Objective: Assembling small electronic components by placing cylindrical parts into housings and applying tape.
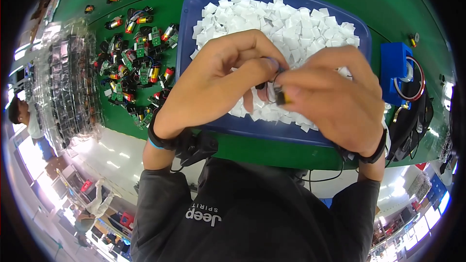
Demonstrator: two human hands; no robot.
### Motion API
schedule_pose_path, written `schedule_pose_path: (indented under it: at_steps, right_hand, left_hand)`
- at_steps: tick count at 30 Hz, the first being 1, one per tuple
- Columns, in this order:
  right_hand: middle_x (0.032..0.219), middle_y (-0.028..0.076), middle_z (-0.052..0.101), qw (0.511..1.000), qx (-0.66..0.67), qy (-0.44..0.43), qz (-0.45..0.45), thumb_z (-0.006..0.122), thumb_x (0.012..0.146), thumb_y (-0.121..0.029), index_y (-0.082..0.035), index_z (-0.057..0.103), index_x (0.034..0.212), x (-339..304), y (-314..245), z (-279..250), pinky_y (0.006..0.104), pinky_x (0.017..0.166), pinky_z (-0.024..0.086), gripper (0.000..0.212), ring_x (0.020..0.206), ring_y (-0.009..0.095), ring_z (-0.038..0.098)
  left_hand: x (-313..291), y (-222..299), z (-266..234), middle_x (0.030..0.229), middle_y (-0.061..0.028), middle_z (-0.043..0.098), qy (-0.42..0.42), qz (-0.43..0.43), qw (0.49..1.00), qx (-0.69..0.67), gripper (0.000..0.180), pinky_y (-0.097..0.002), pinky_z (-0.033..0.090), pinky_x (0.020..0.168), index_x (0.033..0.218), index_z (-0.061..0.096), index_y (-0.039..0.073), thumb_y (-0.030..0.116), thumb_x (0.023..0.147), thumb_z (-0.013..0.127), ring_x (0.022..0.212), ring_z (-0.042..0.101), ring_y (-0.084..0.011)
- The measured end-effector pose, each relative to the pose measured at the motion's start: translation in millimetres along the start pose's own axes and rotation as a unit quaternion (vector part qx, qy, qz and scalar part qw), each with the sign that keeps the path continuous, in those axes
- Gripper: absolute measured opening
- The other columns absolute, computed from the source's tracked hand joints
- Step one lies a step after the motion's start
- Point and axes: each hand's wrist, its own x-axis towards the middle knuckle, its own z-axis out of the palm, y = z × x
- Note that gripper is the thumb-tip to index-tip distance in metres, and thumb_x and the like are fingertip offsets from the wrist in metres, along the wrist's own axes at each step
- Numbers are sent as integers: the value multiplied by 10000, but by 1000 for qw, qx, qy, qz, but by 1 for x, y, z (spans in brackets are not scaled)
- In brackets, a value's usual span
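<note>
A small motor (283, 98), a short cylindrical part with a yellow metallic end and thin dark wires (274, 80) looping from it, was held between both hands above the near half of the blue tray (194, 5). The right hand (335, 97) had its thumb and forefinger pinched shut on the motor's body, the remaining fingers curled over it. The left hand (218, 77) met it from the other side, its fingers (264, 63) closed together on the wires at the motor's top. Each wrist bore a dark band, the left wristband (158, 140) with a blue edge and a black cable trailing from it.

Beneath the hands the tray, a shallow rounded rectangle of smooth blue plastic, was filled with a loose heap of small white squares (281, 17), flat and matte. The tray rested on a green worktop (398, 0). To the left of it lay a scattered pile of small motors and green circuit boards (138, 53), the motors gleaming red, orange and silver among black wires. Further left stood rows of clear glossy packets (68, 82). To the right of the tray sat a blue block-shaped fixture (394, 65) with a red-and-white ring of wire (421, 85) beside it.
</note>
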Motion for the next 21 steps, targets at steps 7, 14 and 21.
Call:
schedule_pose_path:
  at_steps: [7, 14, 21]
  right_hand:
    - [1025, 126, 756, 994, -80, -2, -75, 846, 674, 13, -38, 678, 1024, -1, -10, 6, 335, 705, 559, 391, 902, 270, 653]
    - [1010, 129, 761, 999, -17, 45, 6, 852, 693, 20, -44, 681, 1032, 4, -1, -2, 316, 719, 571, 385, 905, 269, 669]
    - [973, 127, 763, 994, -91, 58, -20, 871, 671, 6, -32, 693, 1006, 3, -1, 6, 324, 723, 580, 382, 916, 270, 672]
  left_hand:
    - [6, -4, 3, 888, -63, 644, -37, -23, 998, -53, 291, -257, 530, 562, 1133, 628, -41, 184, 1024, 478, 757, 636, -117]
    - [-1, 4, 7, 921, -81, 650, -16, 0, 993, -114, 293, -263, 551, 583, 1181, 612, -62, 146, 1008, 499, 781, 657, -145]
    - [0, -9, 3, 1129, -139, 666, -31, 27, 998, -56, 325, -284, 591, 614, 1234, 588, -84, -20, 917, 561, 837, 687, -178]
